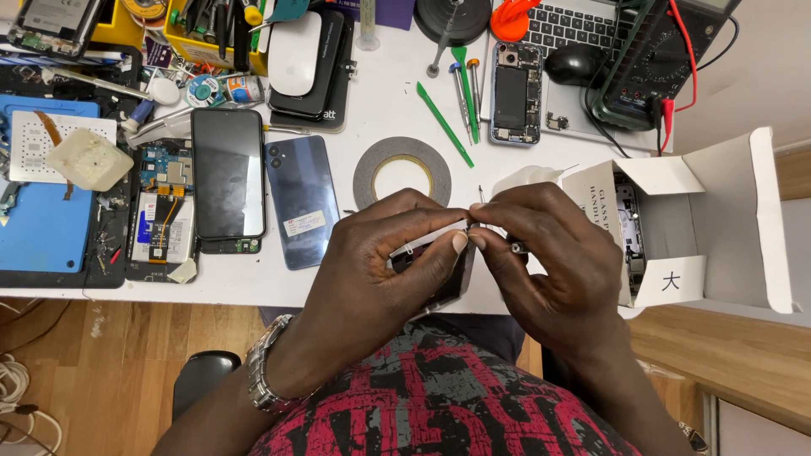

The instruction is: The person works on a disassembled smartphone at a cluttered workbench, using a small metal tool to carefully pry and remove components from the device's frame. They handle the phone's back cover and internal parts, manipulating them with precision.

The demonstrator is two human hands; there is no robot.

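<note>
Both hands meet at the near edge of the white table, just above the person's lap. The left hand is curled shut around a dark phone, gripping it from the left so that only its right edge and a strip of its top show past the fingers. The right hand is closed in a pinch, thumb and forefinger pressed together on a thin metal tool whose tip pokes up between the two hands, right at the phone's upper corner. Thumbs of both hands nearly touch there.

Most of the phone is hidden under the left palm, so its face and condition cannot be made out. What the tool is exactly stays unclear, since only its tip and a short bit of handle show.

Just beyond the hands lies a roll of tape. Left of it rest a blue phone back and a black phone screen. To the right stands an open white box, partly blocked by the right hand. Farther back lie an opened phone, a green pry stick and a multimeter, cut off by the top edge.
</note>
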